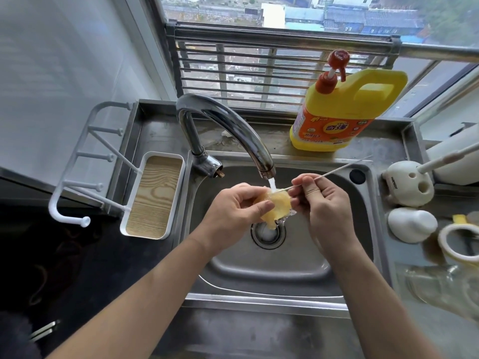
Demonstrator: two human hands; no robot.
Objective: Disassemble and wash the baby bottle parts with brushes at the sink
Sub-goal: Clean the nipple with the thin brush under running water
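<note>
A soft yellowish nipple [278, 208] is held over the middle of the steel sink [285, 270], directly above the drain [268, 233]. It is pinched by the left hand [238, 206], with the thumb on its near side and the curled fingers behind it. A thin brush [342, 169] is pinched between the thumb and forefinger of the right hand [326, 206]. Its wire handle is angled away toward 2 o'clock, and its tip is laid against the top of the nipple.

A stream of water [272, 183] is poured from the curved faucet [225, 125], which is mounted at the sink's 11 o'clock corner, and it is caught on the nipple before it falls to the drain.

At 9 o'clock of the sink a white tray [178, 187] is set, and only its wood-grain floor is seen inside. At 1 o'clock a yellow detergent jug [344, 110] with a red pump is stood on the back ledge. At 3 o'clock a white holder [409, 183] with round holes is placed, and a white-handled brush [451, 158] is stood in one hole. Just nearer, a white dome [412, 224] and a pale ring [458, 242] are laid. At 4 o'clock a clear bottle body [445, 286] is seen, too blurred for its contents to be told.
</note>
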